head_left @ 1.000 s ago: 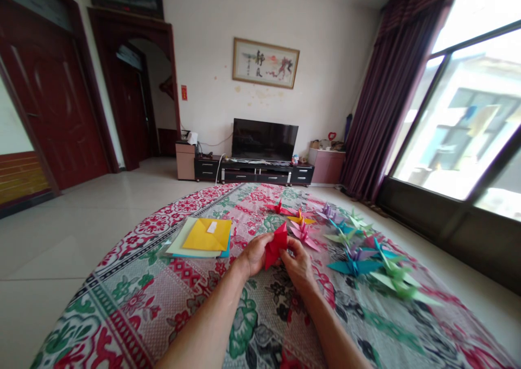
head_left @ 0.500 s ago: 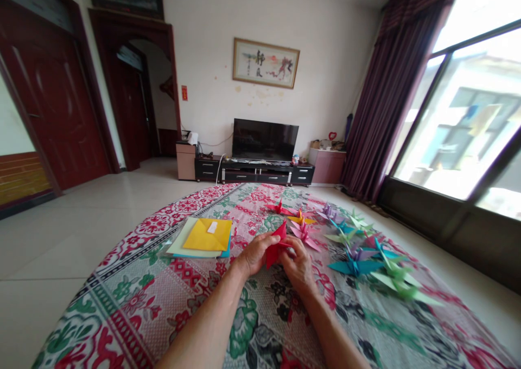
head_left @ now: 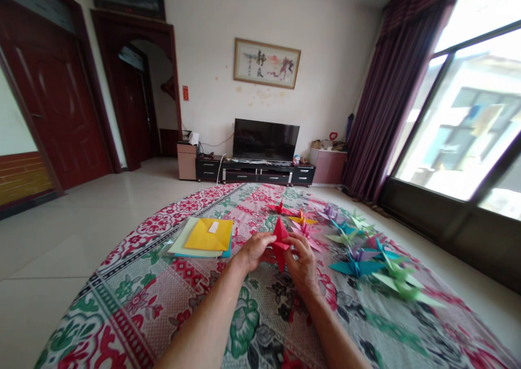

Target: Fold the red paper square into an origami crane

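Observation:
A folded red origami paper (head_left: 280, 233), pointed at top and bottom, is held between my two hands over the table's middle. My left hand (head_left: 257, 250) pinches its left side, thumb on the near face. On the other side my right hand (head_left: 302, 255) grips it with thumb and bent fingers. Just beyond and to the right lie a pink paper crane (head_left: 306, 231), an orange crane (head_left: 302, 218) and a red crane (head_left: 280, 208). A stack of square paper, yellow (head_left: 209, 237) on top, rests to the left of my hands.
More cranes spread over the right of the table, among them a blue one (head_left: 357, 265), a green one (head_left: 401, 282) and a purple one (head_left: 331, 214). A patterned cloth (head_left: 134, 304) covers the table. Beyond its far edge stands a low cabinet (head_left: 240, 175) with a television (head_left: 266, 140).
The red paper has turned from a slanted, side-on pose to upright, its pointed folded faces now showing. Both hands have shifted slightly around it and still hold it.

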{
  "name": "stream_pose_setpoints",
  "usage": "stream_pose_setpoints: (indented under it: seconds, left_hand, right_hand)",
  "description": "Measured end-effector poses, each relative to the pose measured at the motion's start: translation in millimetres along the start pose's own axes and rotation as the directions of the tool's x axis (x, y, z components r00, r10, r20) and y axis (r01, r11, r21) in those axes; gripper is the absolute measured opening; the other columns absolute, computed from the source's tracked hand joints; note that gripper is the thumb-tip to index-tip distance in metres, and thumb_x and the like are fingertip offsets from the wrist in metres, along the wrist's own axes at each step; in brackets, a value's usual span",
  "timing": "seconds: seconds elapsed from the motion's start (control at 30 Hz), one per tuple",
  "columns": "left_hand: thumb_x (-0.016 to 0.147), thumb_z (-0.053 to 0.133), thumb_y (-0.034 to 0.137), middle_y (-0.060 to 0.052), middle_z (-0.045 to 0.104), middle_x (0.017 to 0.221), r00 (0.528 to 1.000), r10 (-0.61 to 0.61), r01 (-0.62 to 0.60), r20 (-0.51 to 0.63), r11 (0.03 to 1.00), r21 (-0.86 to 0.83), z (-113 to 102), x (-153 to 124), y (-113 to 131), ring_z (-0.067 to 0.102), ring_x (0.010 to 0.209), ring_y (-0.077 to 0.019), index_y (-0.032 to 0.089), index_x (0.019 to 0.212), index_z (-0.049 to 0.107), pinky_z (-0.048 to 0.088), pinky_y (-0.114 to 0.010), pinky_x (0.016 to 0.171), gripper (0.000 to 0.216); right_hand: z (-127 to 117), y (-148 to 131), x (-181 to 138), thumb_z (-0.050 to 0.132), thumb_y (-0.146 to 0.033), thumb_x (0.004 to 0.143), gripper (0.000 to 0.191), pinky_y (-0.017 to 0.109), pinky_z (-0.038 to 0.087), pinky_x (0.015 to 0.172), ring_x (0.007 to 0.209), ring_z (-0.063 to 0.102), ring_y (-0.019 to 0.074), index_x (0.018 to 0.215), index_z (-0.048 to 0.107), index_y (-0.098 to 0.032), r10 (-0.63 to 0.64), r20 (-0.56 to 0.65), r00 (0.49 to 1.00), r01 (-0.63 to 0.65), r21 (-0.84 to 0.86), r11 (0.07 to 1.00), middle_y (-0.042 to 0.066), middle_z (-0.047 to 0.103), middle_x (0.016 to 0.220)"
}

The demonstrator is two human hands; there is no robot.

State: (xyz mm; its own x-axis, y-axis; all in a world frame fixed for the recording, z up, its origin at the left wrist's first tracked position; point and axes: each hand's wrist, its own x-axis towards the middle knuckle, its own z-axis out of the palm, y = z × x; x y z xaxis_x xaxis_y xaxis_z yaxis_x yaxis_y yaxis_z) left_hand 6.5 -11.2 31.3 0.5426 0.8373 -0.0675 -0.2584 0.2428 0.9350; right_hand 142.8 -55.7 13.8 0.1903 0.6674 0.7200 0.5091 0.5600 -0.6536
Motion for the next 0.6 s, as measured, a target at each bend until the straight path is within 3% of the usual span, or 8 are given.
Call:
stream_pose_setpoints:
  seconds: [0.13, 0.27, 0.4, 0.6]
  left_hand:
    - [0.067, 0.060, 0.036, -0.003, 0.063, 0.069, 1.000, 0.007, -0.008, -0.023, 1.000, -0.009, 0.6, 0.0, 1.5, 0.057, 0.054, -0.0130, 0.015, 0.084, 0.062, 0.045, -0.025, 0.052, 0.027]
    - [0.067, 0.060, 0.036, -0.004, 0.065, 0.069, 0.998, 0.061, -0.060, -0.007, 0.997, 0.048, 1.1, -1.5, 2.8, 0.058, 0.057, -0.0146, 0.015, 0.087, 0.064, 0.045, -0.026, 0.054, 0.029]
    - [0.068, 0.062, 0.036, -0.004, 0.064, 0.066, 0.994, 0.106, -0.105, -0.003, 0.988, 0.116, 1.7, -2.1, 1.2, 0.056, 0.057, -0.0152, 0.013, 0.085, 0.067, 0.045, -0.028, 0.055, 0.029]
    - [0.069, 0.061, 0.036, -0.005, 0.065, 0.066, 0.994, 0.108, -0.111, 0.035, 0.990, 0.087, 2.0, -2.3, 1.2, 0.056, 0.055, -0.0155, 0.013, 0.086, 0.067, 0.045, -0.029, 0.055, 0.029]
  right_hand:
    - [-1.2, -9.2, -0.4, 0.056, -0.030, 0.077, 0.015, 0.030, 0.051, 0.072, 0.096, 0.057, 0.0205, 0.083, 0.066, -0.021, 0.084, 0.041, 0.996, -0.088, 0.092, 0.992, 0.008, 0.058, 0.106]
    - [-4.0, -10.6, 0.4, 0.051, -0.042, 0.081, 0.029, 0.035, 0.045, 0.086, 0.098, 0.057, 0.0220, 0.082, 0.069, -0.019, 0.199, 0.051, 0.979, -0.205, 0.180, 0.962, 0.008, 0.063, 0.102]
    - [-6.1, -5.5, 0.9, 0.042, -0.051, 0.084, 0.043, 0.035, 0.047, 0.081, 0.089, 0.061, 0.0222, 0.075, 0.070, -0.019, 0.349, 0.049, 0.936, -0.350, 0.245, 0.904, 0.007, 0.068, 0.093]
    - [-4.7, -6.5, 0.9, 0.065, -0.041, 0.067, 0.029, 0.033, 0.049, 0.070, 0.077, 0.062, 0.0216, 0.083, 0.068, -0.017, 0.392, 0.082, 0.916, -0.399, 0.271, 0.876, 0.005, 0.069, 0.084]
